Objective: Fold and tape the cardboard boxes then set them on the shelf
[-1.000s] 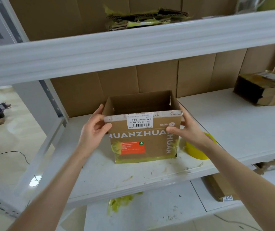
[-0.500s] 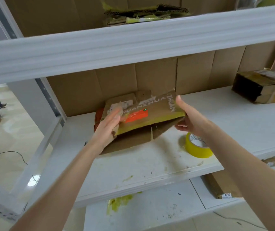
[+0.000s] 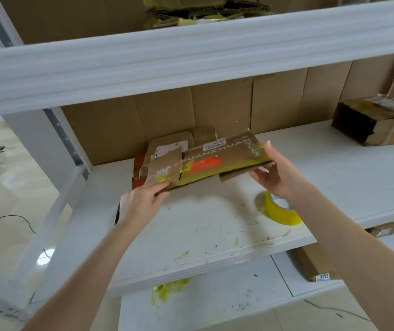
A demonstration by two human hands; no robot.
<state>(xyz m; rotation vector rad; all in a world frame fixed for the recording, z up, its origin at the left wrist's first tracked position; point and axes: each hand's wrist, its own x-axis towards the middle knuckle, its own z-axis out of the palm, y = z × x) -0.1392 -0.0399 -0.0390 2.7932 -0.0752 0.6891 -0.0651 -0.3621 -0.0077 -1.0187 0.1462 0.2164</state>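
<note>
A flattened brown cardboard box (image 3: 217,161) with white lettering, an orange label and yellow tape lies tilted on a small pile of other flattened boxes (image 3: 167,149) at the back of the white shelf (image 3: 203,225). My left hand (image 3: 141,201) has its fingers under the box's near-left corner. My right hand (image 3: 277,173) holds the box's right end, thumb along the edge and fingers curled beneath. A roll of yellow tape (image 3: 282,211) stands on the shelf just right of my right wrist.
A taped brown box (image 3: 375,123) sits at the shelf's far right. Cardboard sheets line the back wall. Torn cardboard and tape scraps (image 3: 205,10) lie on the upper shelf. A lower shelf holds tape scraps (image 3: 167,287) and a labelled box (image 3: 315,266).
The box stood upright and open a second ago; it has been collapsed flat and moved back onto the pile. Both hands followed it toward the back of the shelf.
</note>
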